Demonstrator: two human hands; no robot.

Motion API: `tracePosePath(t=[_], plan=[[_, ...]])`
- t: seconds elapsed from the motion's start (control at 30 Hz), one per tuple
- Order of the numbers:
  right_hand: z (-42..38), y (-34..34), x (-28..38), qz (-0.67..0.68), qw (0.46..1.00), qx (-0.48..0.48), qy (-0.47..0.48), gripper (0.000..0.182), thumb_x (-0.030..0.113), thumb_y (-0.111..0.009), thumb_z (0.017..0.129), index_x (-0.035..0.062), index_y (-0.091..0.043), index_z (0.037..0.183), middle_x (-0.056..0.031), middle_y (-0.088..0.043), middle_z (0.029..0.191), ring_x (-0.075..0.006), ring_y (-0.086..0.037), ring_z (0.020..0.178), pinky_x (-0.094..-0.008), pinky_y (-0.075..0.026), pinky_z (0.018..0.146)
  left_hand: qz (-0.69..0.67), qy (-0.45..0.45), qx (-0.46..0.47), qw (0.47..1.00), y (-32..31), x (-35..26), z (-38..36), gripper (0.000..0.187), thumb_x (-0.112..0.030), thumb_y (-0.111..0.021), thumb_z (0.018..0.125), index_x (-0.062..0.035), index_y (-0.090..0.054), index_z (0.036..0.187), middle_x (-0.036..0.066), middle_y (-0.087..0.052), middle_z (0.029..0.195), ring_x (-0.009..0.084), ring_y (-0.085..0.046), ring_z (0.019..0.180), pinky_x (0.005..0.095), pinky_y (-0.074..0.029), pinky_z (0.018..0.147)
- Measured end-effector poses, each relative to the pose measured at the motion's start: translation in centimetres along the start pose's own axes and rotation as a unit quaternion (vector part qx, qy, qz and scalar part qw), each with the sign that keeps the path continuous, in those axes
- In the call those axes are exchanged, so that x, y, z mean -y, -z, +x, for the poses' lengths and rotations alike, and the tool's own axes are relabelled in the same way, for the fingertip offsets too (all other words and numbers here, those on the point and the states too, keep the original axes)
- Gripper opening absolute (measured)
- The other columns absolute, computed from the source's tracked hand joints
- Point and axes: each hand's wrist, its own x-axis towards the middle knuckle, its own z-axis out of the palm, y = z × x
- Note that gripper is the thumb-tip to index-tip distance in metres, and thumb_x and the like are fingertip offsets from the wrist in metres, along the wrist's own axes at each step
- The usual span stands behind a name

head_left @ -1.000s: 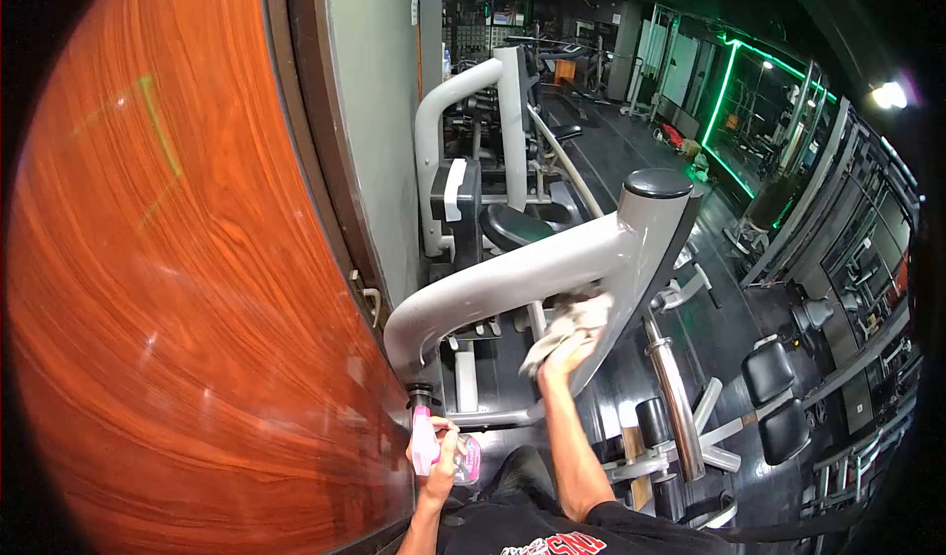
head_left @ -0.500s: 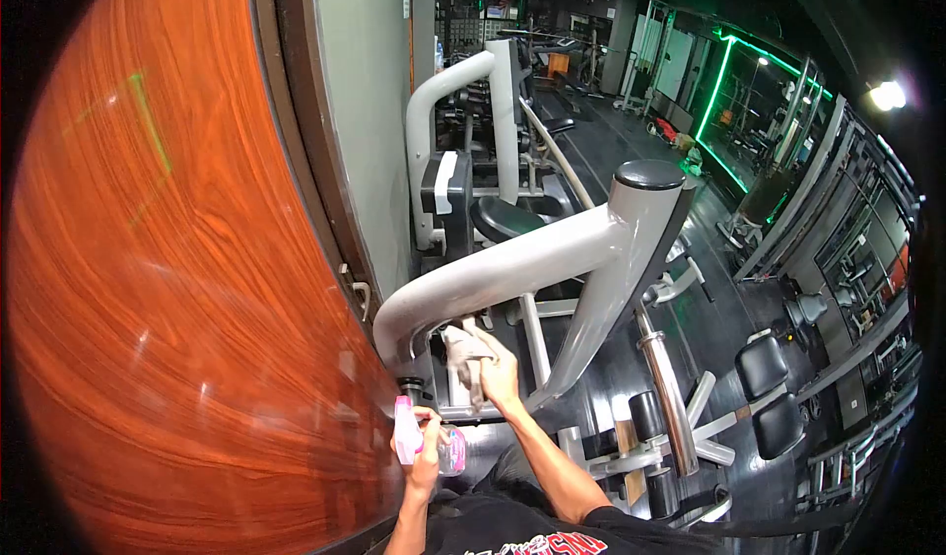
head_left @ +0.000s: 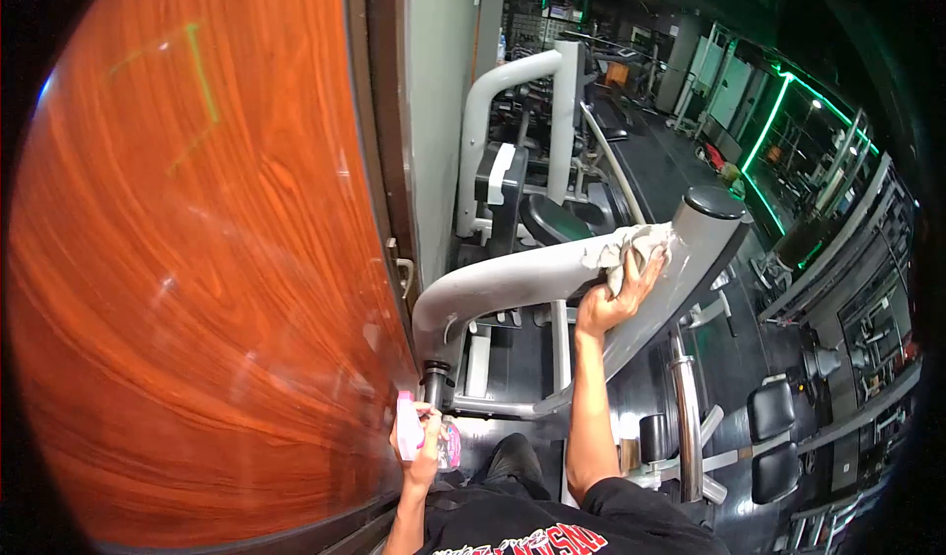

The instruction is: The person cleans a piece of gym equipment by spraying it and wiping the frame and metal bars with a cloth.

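My right hand presses a crumpled whitish cloth against the thick grey tube of the gym machine frame. The cloth lies near the joint where the curved tube meets the slanted post with a black end cap. Low beside the wooden door, my left hand is closed around a spray bottle with a pink and white trigger head and clear body. Part of the bottle is hidden behind the fingers.
A glossy wood-grain door with a metal handle fills the left side. Behind the frame stands a black padded seat. To the right are a chrome bar and black pads of another machine.
My right hand has moved the cloth up and right, from under the curved tube to its upper end by the post. My left hand still holds the spray bottle low down.
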Motion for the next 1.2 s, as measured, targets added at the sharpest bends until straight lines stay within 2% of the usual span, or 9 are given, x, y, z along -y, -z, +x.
tracePosePath(t=[0.3,0.47,0.53,0.6,0.73,0.8,0.9,1.03,1.2], plan=[[-16.9,-2.3,7.7,0.124,0.951,0.278,0.054,0.046,-0.007,-0.056,0.066,0.0137,-0.067,0.105,-0.0118,-0.043,0.141,-0.0324,-0.034,0.135,-0.0446,-0.023,0.113,0.039,-0.050,-0.006,0.998,1.3,-1.3,2.4,0.011,-0.004,-0.055,0.089,-0.0025,-0.048,0.098,0.004,-0.050,0.084,0.0096,-0.053,0.056,0.0250,-0.048,0.057],[-15.8,0.1,8.5,0.270,0.855,0.442,0.024,0.057,-0.009,-0.053,0.059,0.0126,-0.065,0.110,-0.0133,-0.050,0.134,-0.0348,-0.046,0.125,-0.0431,-0.037,0.105,0.081,-0.035,0.026,0.996,2.4,-2.0,3.2,0.010,-0.005,-0.056,0.089,-0.0017,-0.050,0.096,0.004,-0.050,0.082,0.0095,-0.053,0.056,0.0242,-0.047,0.054],[-13.6,1.2,8.2,0.320,0.847,0.421,-0.050,0.056,-0.007,-0.050,0.057,0.0124,-0.066,0.107,-0.0153,-0.056,0.127,-0.0348,-0.052,0.118,-0.0425,-0.042,0.101,0.091,-0.009,0.072,0.993,2.3,-3.1,3.2,0.011,-0.006,-0.057,0.088,-0.0006,-0.051,0.096,0.004,-0.052,0.081,0.0092,-0.054,0.057,0.0242,-0.047,0.053],[-9.1,1.8,8.1,0.324,0.901,0.287,-0.027,0.052,-0.003,-0.049,0.057,0.0135,-0.067,0.103,-0.0159,-0.062,0.114,-0.0317,-0.056,0.115,-0.0403,-0.047,0.096,0.084,-0.007,0.077,0.993,2.4,-3.3,3.0,0.011,-0.006,-0.057,0.088,-0.0002,-0.052,0.096,0.004,-0.053,0.080,0.0093,-0.054,0.056,0.0243,-0.047,0.053],[0.2,2.4,4.8,0.167,0.985,0.045,0.026,0.033,0.005,-0.048,0.079,0.0088,-0.061,0.109,-0.0223,-0.053,0.126,-0.0383,-0.046,0.122,-0.0510,-0.034,0.104,0.062,-0.004,0.092,0.994,2.8,-3.2,2.8,0.012,-0.005,-0.058,0.088,0.0010,-0.052,0.096,0.005,-0.053,0.078,0.0098,-0.054,0.056,0.0244,-0.047,0.052],[4.3,2.4,4.5,0.076,0.992,0.101,-0.007,0.040,-0.003,-0.050,0.074,0.0112,-0.062,0.109,-0.0189,-0.051,0.128,-0.0368,-0.045,0.123,-0.0510,-0.026,0.109,0.067,-0.005,0.061,0.996,3.0,-3.1,2.7,0.011,-0.005,-0.058,0.088,0.0011,-0.052,0.096,0.005,-0.053,0.078,0.0099,-0.055,0.056,0.0245,-0.047,0.052],[3.6,1.3,5.4,-0.101,0.961,0.250,0.061,0.042,-0.005,-0.059,0.067,0.0116,-0.064,0.105,-0.0142,-0.055,0.121,-0.0342,-0.049,0.117,-0.0480,-0.032,0.106,0.073,-0.018,0.050,0.996,3.5,-2.6,2.5,0.011,-0.004,-0.058,0.088,0.0013,-0.052,0.096,0.005,-0.053,0.078,0.0099,-0.055,0.057,0.0244,-0.047,0.053],[-4.6,-2.1,9.4,0.013,0.932,0.348,0.099,0.039,-0.004,-0.058,0.070,0.0173,-0.065,0.103,-0.0141,-0.056,0.118,-0.0349,-0.053,0.111,-0.0459,-0.042,0.097,0.078,-0.011,0.029,0.996,3.6,-1.9,2.2,0.009,-0.003,-0.056,0.088,0.0013,-0.052,0.094,0.005,-0.053,0.078,0.0097,-0.055,0.057,0.0250,-0.047,0.054],[-15.2,-5.0,12.9,0.088,0.856,0.469,0.198,0.034,0.009,-0.054,0.075,0.0068,-0.061,0.109,-0.0162,-0.049,0.132,-0.0310,-0.039,0.129,-0.0450,-0.025,0.111,0.075,-0.005,-0.021,0.997,4.7,-1.4,1.3,0.013,0.000,-0.061,0.085,0.0001,-0.055,0.096,0.004,-0.058,0.075,0.0083,-0.057,0.057,0.0229,-0.047,0.053]])
